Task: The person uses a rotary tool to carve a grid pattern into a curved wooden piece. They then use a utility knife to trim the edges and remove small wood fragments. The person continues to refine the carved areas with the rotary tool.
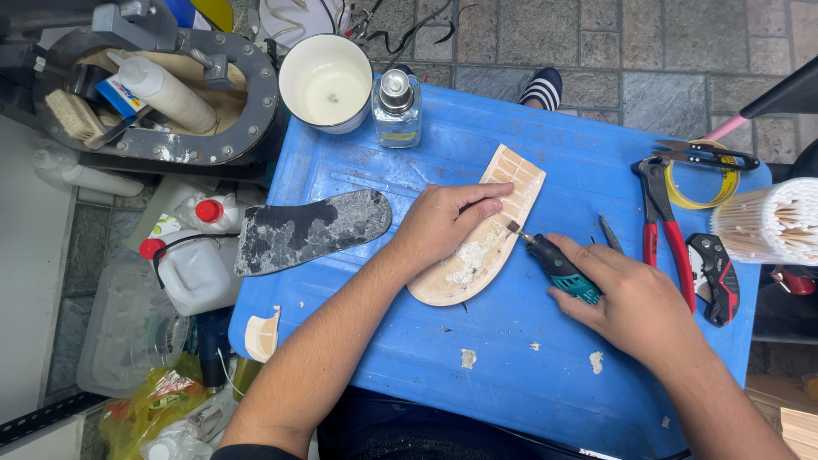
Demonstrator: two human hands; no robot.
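- Head view, nearest first: pale crumbs of ground material [468, 358] lie scattered on the blue plastic lid [511, 383] that serves as my bench.
- My right hand [635, 302] is wrapped around a teal and black rotary tool [558, 268], its small bit touching the tan shoe sole [486, 238].
- My left hand [443, 223] lies flat across the sole, fingers spread and pressing it down against the lid.
- I judge this as mid-grind: a rough, whitish patch shows at the middle of the sole, while the grid-grooved toe end looks untouched. The next pass calls for light pressure and a firm hold-down.
- Left of it lies a black insole [311, 230], mottled grey with dried glue.
- Right: red-handled pliers [665, 230], smooth and hard.
- Farthest: a white cup [326, 83] and a clear glass bottle [397, 106].
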